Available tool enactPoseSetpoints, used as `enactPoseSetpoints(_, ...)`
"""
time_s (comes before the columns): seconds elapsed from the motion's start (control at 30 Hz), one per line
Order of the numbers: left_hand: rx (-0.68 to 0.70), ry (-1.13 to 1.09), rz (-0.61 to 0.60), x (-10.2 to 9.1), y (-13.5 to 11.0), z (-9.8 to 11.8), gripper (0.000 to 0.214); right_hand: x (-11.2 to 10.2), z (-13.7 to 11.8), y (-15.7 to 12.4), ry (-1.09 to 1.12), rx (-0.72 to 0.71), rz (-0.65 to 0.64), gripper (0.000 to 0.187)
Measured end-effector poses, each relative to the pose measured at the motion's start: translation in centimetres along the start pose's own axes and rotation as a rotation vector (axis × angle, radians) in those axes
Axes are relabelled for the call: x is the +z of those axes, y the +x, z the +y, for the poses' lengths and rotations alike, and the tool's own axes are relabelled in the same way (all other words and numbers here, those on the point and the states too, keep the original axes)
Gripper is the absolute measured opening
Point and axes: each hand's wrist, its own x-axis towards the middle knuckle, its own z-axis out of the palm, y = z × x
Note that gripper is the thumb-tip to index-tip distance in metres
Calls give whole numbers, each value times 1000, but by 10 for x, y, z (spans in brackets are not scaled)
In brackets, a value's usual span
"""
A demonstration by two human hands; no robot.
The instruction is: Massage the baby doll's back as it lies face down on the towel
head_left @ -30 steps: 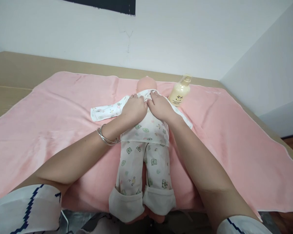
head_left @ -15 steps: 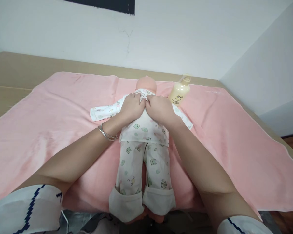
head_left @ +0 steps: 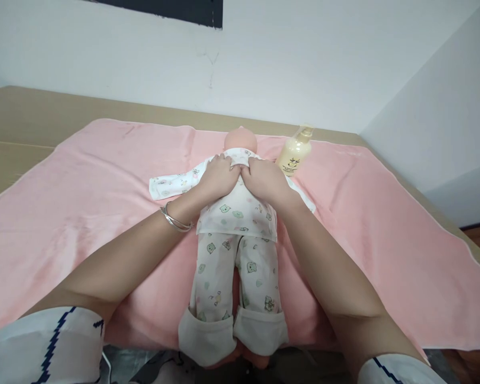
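A baby doll (head_left: 240,140) lies stretched out, head toward the wall, with no face showing. It wears a white printed top (head_left: 237,218) and matching trousers (head_left: 218,277) with turned-up cuffs. My left hand (head_left: 221,176) lies on the upper part of the top, left of the middle, its fingers laid over the cloth. Mirroring it on the right, my right hand (head_left: 264,178) rests on the top with its fingers extended. The two thumbs meet or nearly meet at the centre. Both hands are open, though their fingertips are partly hidden.
A pale yellow pump bottle (head_left: 294,154) stands just beyond my right hand, near the doll's sleeve. Under the doll is a pink blanket (head_left: 84,213) spread over a tan surface (head_left: 104,109). A white wall (head_left: 288,64) rises behind it.
The cloth bunched up between my hands near the doll's neck has smoothed out. My hands have shifted very slightly, staying on the doll's upper body.
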Motion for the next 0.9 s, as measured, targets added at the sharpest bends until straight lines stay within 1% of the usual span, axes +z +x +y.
enactPoseSetpoints(0.1,-22,-32,23,7,6,-6,50,-4,-10,-9,-84,-37,1,42)
enactPoseSetpoints(0.2,-29,-62,70,12,6,-8,54,-2,-10,-8,-98,-79,9,40)
enactPoseSetpoints(0.27,-23,-65,83,14,5,-9,54,3,-4,-2,-32,-82,6,43)
enactPoseSetpoints(0.33,-9,-72,92,16,5,-10,54,9,3,7,70,-66,40,51)
enactPoseSetpoints(0.4,-3,-80,111,17,5,-11,55,16,8,14,157,-31,82,60)
enactPoseSetpoints(0.47,-6,-85,125,19,6,-13,58,22,12,18,192,7,87,67)
enactPoseSetpoints(0.57,-13,-90,121,21,6,-14,63,25,12,20,206,12,76,69)
enactPoseSetpoints(0.7,-16,-74,112,21,8,-15,65,24,11,18,223,0,103,70)
enactPoseSetpoints(0.8,-6,-39,99,18,7,-14,62,24,12,18,231,1,117,69)
enactPoseSetpoints(0.9,1,19,64,12,2,-6,60,25,13,18,236,-5,122,68)
